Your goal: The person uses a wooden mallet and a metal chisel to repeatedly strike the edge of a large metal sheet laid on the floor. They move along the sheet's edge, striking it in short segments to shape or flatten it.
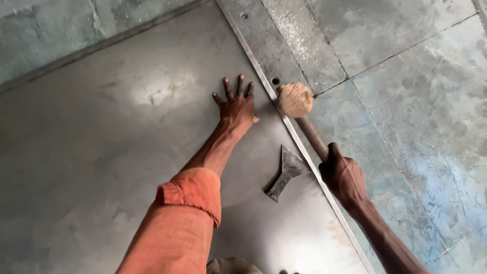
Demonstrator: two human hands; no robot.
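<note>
a big sheet of grey metal point(116, 152) lies flat and fills most of the view, its long folded edge point(299, 139) running diagonally from the top middle down to the lower right. beyond that edge is a worn concrete floor point(406, 76) with blue-green stains and joint lines.

the left hand point(237, 107) lies on the sheet with the fingers spread wide, palm down, just beside the folded edge; it holds nothing and looks to be pressing the sheet still. its forearm comes out of a rolled orange sleeve point(190, 198).

the right hand point(342, 175) is closed around the handle of a wooden mallet point(295, 100). the round, chewed-up head hangs over the edge strip, close to the left hand's fingertips but apart from them; whether it touches the metal i cannot tell.

a small flat wedge-shaped metal tool point(287, 172) lies loose on the sheet between the two arms, just inside the edge.

as a judgement: the spread fingers sit very near the mallet head, so a blow that glances along the strip could catch them. the frayed head could also slide off the narrow edge, and the loose tool could jump or creep under vibration.
</note>
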